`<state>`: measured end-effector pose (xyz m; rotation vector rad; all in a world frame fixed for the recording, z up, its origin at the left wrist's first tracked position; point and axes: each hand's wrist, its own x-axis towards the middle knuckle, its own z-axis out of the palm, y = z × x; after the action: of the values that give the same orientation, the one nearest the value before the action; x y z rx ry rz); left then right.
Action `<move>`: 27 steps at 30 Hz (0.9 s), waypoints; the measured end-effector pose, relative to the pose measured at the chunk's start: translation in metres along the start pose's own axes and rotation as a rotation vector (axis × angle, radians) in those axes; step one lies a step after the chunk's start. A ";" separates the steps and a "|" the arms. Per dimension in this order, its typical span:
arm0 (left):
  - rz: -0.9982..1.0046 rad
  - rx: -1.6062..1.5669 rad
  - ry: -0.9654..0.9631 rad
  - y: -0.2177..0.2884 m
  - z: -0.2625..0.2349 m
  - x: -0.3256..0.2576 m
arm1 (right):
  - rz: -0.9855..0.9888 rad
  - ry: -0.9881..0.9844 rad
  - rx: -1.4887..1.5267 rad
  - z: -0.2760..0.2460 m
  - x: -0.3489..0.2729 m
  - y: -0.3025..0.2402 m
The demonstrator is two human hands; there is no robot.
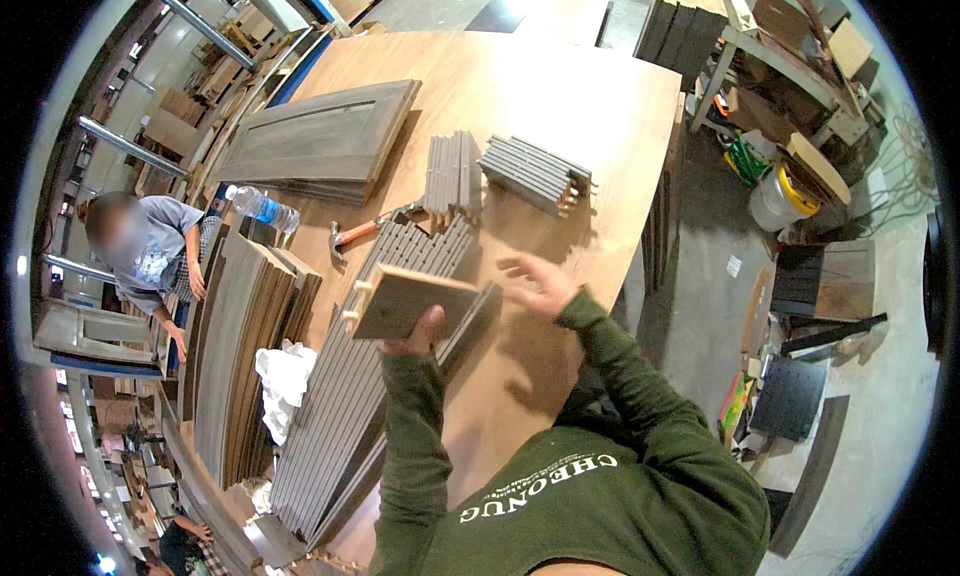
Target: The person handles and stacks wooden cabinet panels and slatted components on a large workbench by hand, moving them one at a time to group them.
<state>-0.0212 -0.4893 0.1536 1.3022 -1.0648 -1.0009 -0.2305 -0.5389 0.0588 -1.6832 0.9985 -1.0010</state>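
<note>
My left hand (422, 334) grips a short grey wooden board (412, 308), thumb on its face. Pale dowels stick out of the board's left end. Below it lies a row of long grey wooden rails (335, 411), packed side by side on the table. To the right, my right hand (541, 286) is held over the tabletop, fingers apart and nothing in it. Beyond my hands stand two bundles of shorter grey pieces, one upright bundle (453, 171) and one flatter bundle (535, 173) with dowels at its end. A hammer (358, 233) with an orange-red handle rests left of them.
On the wooden table (490, 71) lie grey panel doors (318, 136), a water bottle (264, 209), a white cloth (287, 388) and a stack of panels (238, 351). A co-worker (150, 246) stands at the left. A white bucket (778, 204) is on the floor at right.
</note>
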 end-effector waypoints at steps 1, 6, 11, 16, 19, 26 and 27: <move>-0.059 0.100 0.033 0.000 0.000 0.006 | -0.005 -0.047 -0.059 0.019 0.004 0.009; 0.123 0.335 0.068 -0.044 0.004 0.022 | 0.047 -0.092 -0.073 0.045 0.007 0.013; 0.032 0.181 -0.043 -0.054 0.002 0.023 | -0.062 -0.043 0.007 0.045 0.007 0.027; 0.191 0.367 -0.154 -0.062 0.000 0.025 | -0.044 -0.063 0.065 0.045 0.007 0.029; 0.192 0.298 -0.047 -0.067 0.001 0.026 | -0.007 -0.089 0.034 0.043 0.007 0.023; 0.232 0.354 -0.159 -0.050 0.007 0.023 | -0.041 -0.113 0.023 0.041 0.009 0.025; 0.261 0.413 -0.154 -0.043 0.008 0.022 | -0.037 -0.112 0.034 0.042 0.008 0.025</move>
<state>-0.0232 -0.5144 0.1113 1.3796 -1.5768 -0.7135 -0.1934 -0.5406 0.0256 -1.7158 0.8753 -0.9322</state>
